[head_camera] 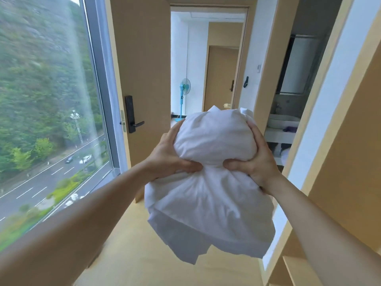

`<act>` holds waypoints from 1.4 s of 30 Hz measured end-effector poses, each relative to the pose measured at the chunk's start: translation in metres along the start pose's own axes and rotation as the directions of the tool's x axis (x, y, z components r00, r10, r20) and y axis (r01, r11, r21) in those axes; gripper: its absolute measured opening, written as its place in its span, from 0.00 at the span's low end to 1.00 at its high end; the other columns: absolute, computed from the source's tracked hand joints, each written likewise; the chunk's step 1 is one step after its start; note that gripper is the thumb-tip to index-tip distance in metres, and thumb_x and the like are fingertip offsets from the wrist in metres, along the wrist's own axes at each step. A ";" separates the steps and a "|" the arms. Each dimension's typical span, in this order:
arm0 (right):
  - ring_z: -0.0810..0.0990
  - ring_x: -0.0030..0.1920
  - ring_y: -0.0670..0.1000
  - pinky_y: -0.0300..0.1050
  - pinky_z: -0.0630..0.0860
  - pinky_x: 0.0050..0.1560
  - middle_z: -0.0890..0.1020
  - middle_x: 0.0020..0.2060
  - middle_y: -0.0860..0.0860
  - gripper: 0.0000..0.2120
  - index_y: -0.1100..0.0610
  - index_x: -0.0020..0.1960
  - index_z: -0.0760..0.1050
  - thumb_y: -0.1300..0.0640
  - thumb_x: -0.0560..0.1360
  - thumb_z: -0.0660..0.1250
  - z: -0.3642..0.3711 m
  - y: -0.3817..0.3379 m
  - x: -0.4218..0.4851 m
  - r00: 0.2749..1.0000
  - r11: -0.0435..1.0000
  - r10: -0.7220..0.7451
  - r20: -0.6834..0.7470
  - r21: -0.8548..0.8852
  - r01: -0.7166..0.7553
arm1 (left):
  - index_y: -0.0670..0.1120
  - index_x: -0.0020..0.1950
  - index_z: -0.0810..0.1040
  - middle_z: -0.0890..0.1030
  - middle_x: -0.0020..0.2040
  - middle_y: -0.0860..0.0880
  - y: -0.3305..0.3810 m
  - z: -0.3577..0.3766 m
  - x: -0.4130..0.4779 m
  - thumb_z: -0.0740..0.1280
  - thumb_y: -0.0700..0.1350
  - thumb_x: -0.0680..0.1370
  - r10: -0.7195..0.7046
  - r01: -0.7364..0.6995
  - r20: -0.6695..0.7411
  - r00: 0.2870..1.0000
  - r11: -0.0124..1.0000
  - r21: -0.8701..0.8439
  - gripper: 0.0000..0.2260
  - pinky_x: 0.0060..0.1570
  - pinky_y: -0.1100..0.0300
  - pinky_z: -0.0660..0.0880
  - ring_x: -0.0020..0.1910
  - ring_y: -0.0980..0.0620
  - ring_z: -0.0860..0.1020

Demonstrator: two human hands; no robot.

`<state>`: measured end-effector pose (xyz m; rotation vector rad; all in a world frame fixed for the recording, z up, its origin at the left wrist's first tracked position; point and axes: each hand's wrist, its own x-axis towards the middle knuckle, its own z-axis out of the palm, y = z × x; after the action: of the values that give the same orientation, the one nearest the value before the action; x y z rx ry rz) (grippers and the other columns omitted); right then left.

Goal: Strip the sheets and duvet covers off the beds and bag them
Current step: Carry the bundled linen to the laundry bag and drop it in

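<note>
A: Where's the linen?
B: White bundle of sheets [208, 174] held up in mid-air, above the wooden floor [132, 254], facing the open door [142, 65].
A: Hands?
B: Left hand [169, 155] and right hand [253, 157] both clenched round the bundle's pinched middle — loose ends hang below.

Large window [47, 100] left, open tan door [142, 69], blue fan [184, 88] beyond.
</note>
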<state>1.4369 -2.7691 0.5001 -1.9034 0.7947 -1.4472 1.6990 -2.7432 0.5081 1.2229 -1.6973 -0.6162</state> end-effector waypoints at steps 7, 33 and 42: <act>0.68 0.72 0.41 0.53 0.67 0.74 0.68 0.74 0.38 0.58 0.43 0.78 0.60 0.56 0.55 0.86 -0.035 0.116 0.112 1.000 1.000 -0.013 -0.001 0.011 0.013 | 0.64 0.78 0.58 0.67 0.73 0.52 -0.061 0.042 0.148 0.84 0.56 0.53 0.037 -0.037 0.002 0.999 0.999 0.004 0.58 0.71 0.47 0.68 0.72 0.52 0.68; 0.64 0.74 0.41 0.52 0.65 0.75 0.64 0.75 0.38 0.58 0.45 0.79 0.60 0.56 0.54 0.85 -0.008 0.426 0.550 1.000 1.000 0.002 -0.023 -0.022 -0.003 | 0.60 0.78 0.58 0.68 0.73 0.57 -0.292 0.014 0.639 0.83 0.58 0.53 0.085 -0.085 0.007 0.996 0.996 0.021 0.58 0.72 0.47 0.67 0.73 0.56 0.65; 0.63 0.75 0.40 0.52 0.64 0.76 0.63 0.76 0.37 0.59 0.42 0.78 0.61 0.54 0.53 0.85 -0.019 0.539 0.667 0.997 0.998 0.050 -0.051 -0.039 -0.052 | 0.58 0.79 0.58 0.69 0.71 0.55 -0.367 0.038 0.782 0.82 0.59 0.52 0.080 -0.080 0.011 0.997 0.997 0.001 0.59 0.71 0.47 0.68 0.72 0.54 0.68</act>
<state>1.5139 -3.6233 0.4914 -1.8690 0.8966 -1.4631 1.7712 -3.6049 0.5000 1.1488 -1.7470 -0.5738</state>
